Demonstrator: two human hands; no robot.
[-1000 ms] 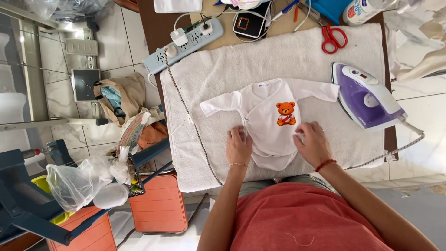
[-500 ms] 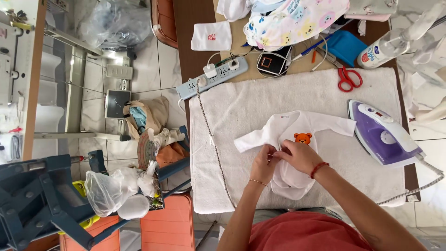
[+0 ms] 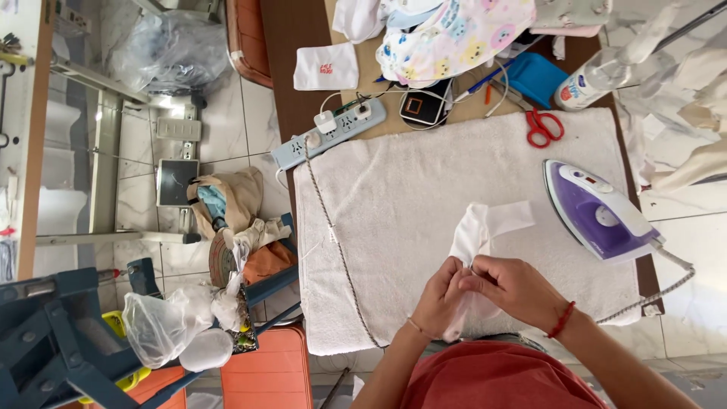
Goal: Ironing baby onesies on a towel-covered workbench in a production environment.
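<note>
overhead, both hands, left (image 3: 439, 297) and right (image 3: 515, 289), pinch a white garment (image 3: 475, 235) folded on the towel (image 3: 409, 204) beside the iron (image 3: 598, 212); folding seems midway, next likely needs smoothing flat.

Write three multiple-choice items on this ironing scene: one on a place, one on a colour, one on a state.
1. Where does the purple-and-white steam iron stand?
A. On the right part of the white towel
B. On the floor
C. On the orange crate

2. What colour are the handles of the scissors?
A. Blue
B. Red
C. Green

3. How is the small white baby garment?
A. Spread flat and untouched
B. Hanging from a hook
C. Folded up, held by both hands

Key: 1 A, the iron rests on the towel near its right edge. 2 B, both loops are red. 3 C, the left hand and right hand pinch the bunched cloth.
</note>
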